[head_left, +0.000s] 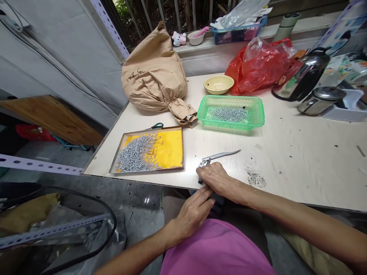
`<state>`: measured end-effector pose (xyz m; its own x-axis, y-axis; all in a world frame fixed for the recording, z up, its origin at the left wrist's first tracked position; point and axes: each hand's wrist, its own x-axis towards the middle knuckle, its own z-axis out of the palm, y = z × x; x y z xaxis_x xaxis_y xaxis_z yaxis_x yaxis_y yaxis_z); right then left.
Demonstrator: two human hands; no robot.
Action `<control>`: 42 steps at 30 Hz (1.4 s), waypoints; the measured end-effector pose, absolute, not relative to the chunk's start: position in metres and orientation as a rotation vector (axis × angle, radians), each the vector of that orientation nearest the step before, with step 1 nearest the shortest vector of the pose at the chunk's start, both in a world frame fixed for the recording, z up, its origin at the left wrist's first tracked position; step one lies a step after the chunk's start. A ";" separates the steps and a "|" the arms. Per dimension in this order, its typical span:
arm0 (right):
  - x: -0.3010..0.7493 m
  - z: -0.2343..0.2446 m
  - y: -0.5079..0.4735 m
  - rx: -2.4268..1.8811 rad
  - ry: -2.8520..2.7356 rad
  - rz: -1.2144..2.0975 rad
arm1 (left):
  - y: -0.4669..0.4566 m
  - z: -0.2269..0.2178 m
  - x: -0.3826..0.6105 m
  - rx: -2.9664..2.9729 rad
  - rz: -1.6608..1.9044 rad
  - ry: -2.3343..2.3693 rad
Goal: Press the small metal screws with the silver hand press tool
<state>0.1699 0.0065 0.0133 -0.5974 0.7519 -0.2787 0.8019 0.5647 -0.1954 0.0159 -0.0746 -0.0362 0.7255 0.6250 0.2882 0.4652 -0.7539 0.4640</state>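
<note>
At the table's front edge stands a small metal hand-lever device with a long silver handle reaching right and a spring below it. My right hand is closed over the lower part of the device, and its fingertips hide whatever they pinch. Just below, my left hand has its fingers pressed together against the underside of my right hand; anything in them is hidden. To the left lies a shallow box with a yellow bottom, holding a heap of small silver metal pins or screws.
A green plastic basket holds more small metal pieces. Behind are a brown paper sack, a cream bowl and a red plastic bag. Dark-handled scissors lie behind the box. A kettle stands at right.
</note>
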 end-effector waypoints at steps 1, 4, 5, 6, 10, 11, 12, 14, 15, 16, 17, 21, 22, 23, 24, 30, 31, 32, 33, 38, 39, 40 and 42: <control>0.170 0.014 0.006 1.311 2.642 -0.468 | -0.077 -0.036 0.014 2.554 0.645 0.862; 0.176 0.004 -0.001 1.263 2.713 -0.510 | -0.084 -0.037 0.008 2.519 0.730 0.952; 0.178 -0.003 -0.004 1.250 2.750 -0.511 | -0.086 -0.037 0.007 2.514 0.750 0.970; 0.179 -0.011 -0.007 1.246 2.796 -0.505 | -0.089 -0.036 0.006 2.512 0.770 0.982; 0.184 -0.029 -0.012 1.283 3.099 -0.563 | -0.090 -0.025 -0.001 2.515 0.814 1.068; 0.186 -0.025 -0.009 1.304 3.195 -0.610 | -0.085 -0.019 -0.005 2.517 0.817 1.137; 0.190 -0.018 -0.005 1.343 3.297 -0.646 | -0.078 -0.012 -0.011 2.522 0.821 1.233; 0.201 0.006 0.012 1.500 3.460 -0.628 | -0.056 0.003 -0.028 2.519 0.832 1.509; 0.210 0.019 0.025 1.616 3.526 -0.519 | -0.042 0.009 -0.039 2.508 0.837 1.668; 0.220 0.032 0.039 1.745 3.520 -0.366 | -0.028 0.013 -0.051 2.477 0.817 1.825; 0.231 0.043 0.054 1.894 3.488 -0.143 | -0.013 0.016 -0.063 2.444 0.773 1.946; 0.273 0.057 0.100 2.121 3.161 0.279 | 0.028 0.009 -0.100 2.350 0.457 2.157; 0.278 0.053 0.102 2.127 3.086 0.280 | 0.033 0.005 -0.105 2.326 0.363 2.178; 0.281 0.047 0.099 2.121 3.034 0.257 | 0.037 0.001 -0.109 2.303 0.276 2.194; 0.281 0.039 0.092 2.098 3.017 0.207 | 0.039 -0.002 -0.111 2.288 0.201 2.204; 0.253 -0.011 -0.001 1.697 3.050 -0.518 | 0.055 -0.011 -0.114 2.334 0.001 2.238; 0.248 -0.017 -0.015 1.682 3.002 -0.571 | 0.060 -0.011 -0.114 2.349 -0.007 2.232; 0.245 -0.021 -0.026 1.680 2.954 -0.597 | 0.064 -0.010 -0.115 2.364 -0.016 2.215; 0.243 -0.025 -0.035 1.691 2.914 -0.602 | 0.069 -0.008 -0.116 2.376 -0.026 2.195; 0.244 -0.033 -0.047 1.772 2.824 -0.503 | 0.073 0.007 -0.102 2.416 0.183 2.119; 0.245 -0.033 -0.047 1.774 2.820 -0.483 | 0.068 0.011 -0.093 2.364 0.291 2.074; 0.246 -0.033 -0.045 1.767 2.820 -0.466 | 0.061 0.015 -0.082 2.261 0.390 2.012; 0.247 -0.030 -0.043 1.750 2.818 -0.435 | 0.044 0.020 -0.055 1.946 0.508 1.846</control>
<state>0.2465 -0.0427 -0.0303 -0.4380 0.8983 0.0359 0.8456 0.4252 -0.3228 -0.0551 0.0445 0.0199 0.0575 0.9982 -0.0166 0.8492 -0.0402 0.5265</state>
